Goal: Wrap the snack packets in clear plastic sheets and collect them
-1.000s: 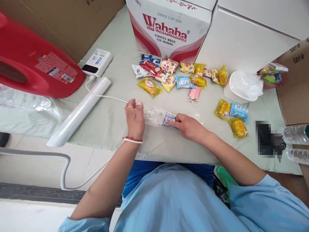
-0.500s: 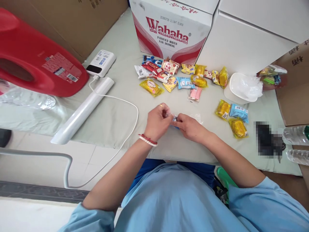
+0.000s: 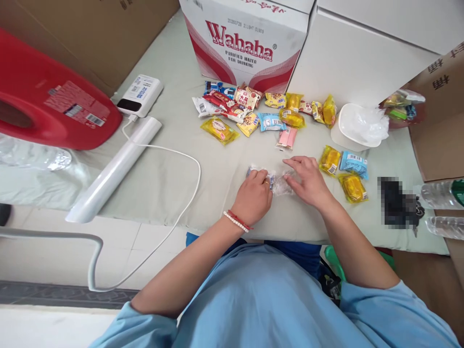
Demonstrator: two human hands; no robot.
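Note:
On the cloth-covered table in front of me, my left hand [image 3: 254,194] lies with bent fingers over a small blue-and-white packet [image 3: 251,170], mostly covered by the hand. Crumpled clear plastic film [image 3: 282,185] rests just right of those fingers. My right hand [image 3: 307,180] is open beside the film, thumb and fingers apart; its thumb reaches the film's edge. Beyond the hands lies a row of wrapped snacks, among them a yellow packet [image 3: 219,130], a light blue packet [image 3: 271,122] and a pink packet [image 3: 287,137].
Two yellow packets and a blue packet [image 3: 354,164] lie right of my right hand, near a white tub [image 3: 350,137] holding clear plastic bags. A Wahaha carton [image 3: 246,48] stands behind. Leftward are a white roll [image 3: 116,169], a cabled white device [image 3: 140,95] and a red jug [image 3: 54,92].
My left hand has come down from a raised pinch onto the blue-and-white packet. My right hand has let go of it, moved right and opened. The view has shifted slightly.

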